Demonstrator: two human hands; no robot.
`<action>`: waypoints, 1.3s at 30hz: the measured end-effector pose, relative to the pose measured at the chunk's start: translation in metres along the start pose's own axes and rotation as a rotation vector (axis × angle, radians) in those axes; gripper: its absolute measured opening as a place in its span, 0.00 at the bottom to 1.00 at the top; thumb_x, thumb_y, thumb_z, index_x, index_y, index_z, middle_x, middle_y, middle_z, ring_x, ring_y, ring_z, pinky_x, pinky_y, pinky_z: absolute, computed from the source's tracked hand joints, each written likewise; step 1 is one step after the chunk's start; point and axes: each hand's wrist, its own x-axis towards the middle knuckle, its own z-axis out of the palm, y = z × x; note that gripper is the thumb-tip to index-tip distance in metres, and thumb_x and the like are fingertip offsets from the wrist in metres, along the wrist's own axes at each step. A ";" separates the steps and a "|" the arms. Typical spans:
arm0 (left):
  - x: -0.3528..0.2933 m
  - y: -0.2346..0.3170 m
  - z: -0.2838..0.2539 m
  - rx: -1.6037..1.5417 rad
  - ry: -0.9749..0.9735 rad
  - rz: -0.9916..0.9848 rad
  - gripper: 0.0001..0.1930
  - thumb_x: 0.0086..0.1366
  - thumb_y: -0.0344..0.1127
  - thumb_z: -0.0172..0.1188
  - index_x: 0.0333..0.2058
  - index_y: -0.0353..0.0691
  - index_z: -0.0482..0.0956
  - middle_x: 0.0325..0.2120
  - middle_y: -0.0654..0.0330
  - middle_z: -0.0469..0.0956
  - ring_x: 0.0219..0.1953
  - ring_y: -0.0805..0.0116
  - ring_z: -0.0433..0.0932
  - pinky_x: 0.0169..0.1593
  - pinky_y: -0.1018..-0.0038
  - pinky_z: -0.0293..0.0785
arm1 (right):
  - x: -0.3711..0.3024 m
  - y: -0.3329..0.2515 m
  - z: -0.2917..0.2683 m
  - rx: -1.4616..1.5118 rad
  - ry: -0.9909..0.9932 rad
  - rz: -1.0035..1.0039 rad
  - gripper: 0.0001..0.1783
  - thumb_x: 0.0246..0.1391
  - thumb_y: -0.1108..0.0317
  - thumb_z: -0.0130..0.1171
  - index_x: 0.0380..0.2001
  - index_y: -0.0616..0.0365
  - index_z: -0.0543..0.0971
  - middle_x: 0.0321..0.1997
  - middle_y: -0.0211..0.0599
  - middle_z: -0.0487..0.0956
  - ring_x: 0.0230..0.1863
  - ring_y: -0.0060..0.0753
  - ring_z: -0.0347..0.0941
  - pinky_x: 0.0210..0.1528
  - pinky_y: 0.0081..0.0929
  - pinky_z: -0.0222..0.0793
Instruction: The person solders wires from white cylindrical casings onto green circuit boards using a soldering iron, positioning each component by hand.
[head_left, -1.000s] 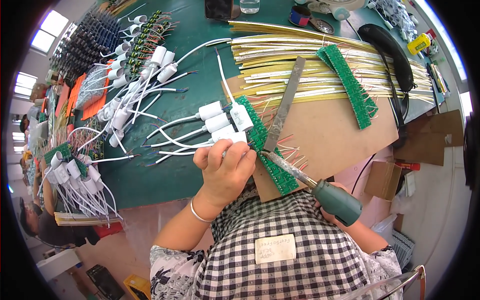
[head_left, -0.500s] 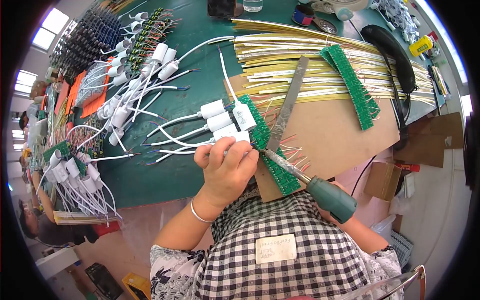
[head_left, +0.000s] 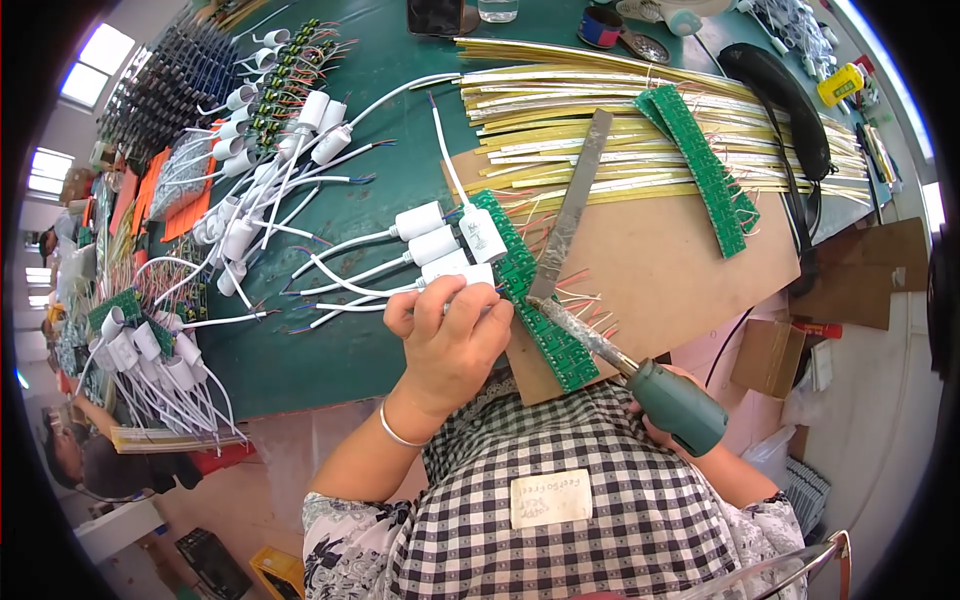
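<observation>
My left hand [head_left: 450, 335] is closed, its fingertips pinching a white cylindrical cable housing [head_left: 480, 272] against the edge of a green circuit board strip [head_left: 550, 340]. Several more white housings [head_left: 418, 220] with white cables lie in a row above it, along the same edge. My right hand [head_left: 660, 425] grips a soldering iron [head_left: 680, 405] by its dark green handle, which hides most of the fingers. The iron's tip is over the board, just right of my left fingertips. A flat grey metal bar [head_left: 575, 205] lies above the tip, reaching across the brown cardboard sheet [head_left: 660, 270].
Gold and white strips [head_left: 540, 110] lie at the back, with another pair of green boards [head_left: 700, 160] partly on them. A pile of white housings with cables [head_left: 240, 215] sits at left. A black case [head_left: 780, 100] lies at right. Another person [head_left: 110, 440] is at far left.
The soldering iron has shifted slightly right and down, its tip moving away from my left fingertips. My left hand stays at the same housing.
</observation>
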 end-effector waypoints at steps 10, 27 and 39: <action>0.002 0.001 -0.001 0.007 0.010 -0.014 0.07 0.42 0.34 0.63 0.23 0.53 0.76 0.31 0.75 0.70 0.42 0.71 0.67 0.47 0.65 0.50 | 0.008 -0.015 0.017 0.141 0.221 0.259 0.18 0.61 0.63 0.45 0.44 0.68 0.72 0.31 0.45 0.78 0.21 0.34 0.74 0.17 0.26 0.72; 0.000 -0.001 -0.002 -0.039 -0.006 -0.007 0.11 0.40 0.31 0.66 0.26 0.51 0.79 0.32 0.74 0.71 0.44 0.66 0.66 0.47 0.65 0.51 | 0.007 0.023 -0.011 -0.207 -0.049 -0.199 0.22 0.51 0.72 0.57 0.50 0.60 0.67 0.43 0.46 0.76 0.37 0.36 0.76 0.31 0.28 0.77; -0.001 -0.002 -0.001 -0.038 -0.011 0.004 0.11 0.40 0.31 0.66 0.26 0.51 0.79 0.32 0.74 0.71 0.44 0.67 0.66 0.47 0.66 0.52 | 0.012 0.018 -0.002 -0.559 0.002 -0.474 0.26 0.41 0.73 0.65 0.46 0.60 0.69 0.40 0.39 0.75 0.38 0.32 0.74 0.40 0.26 0.72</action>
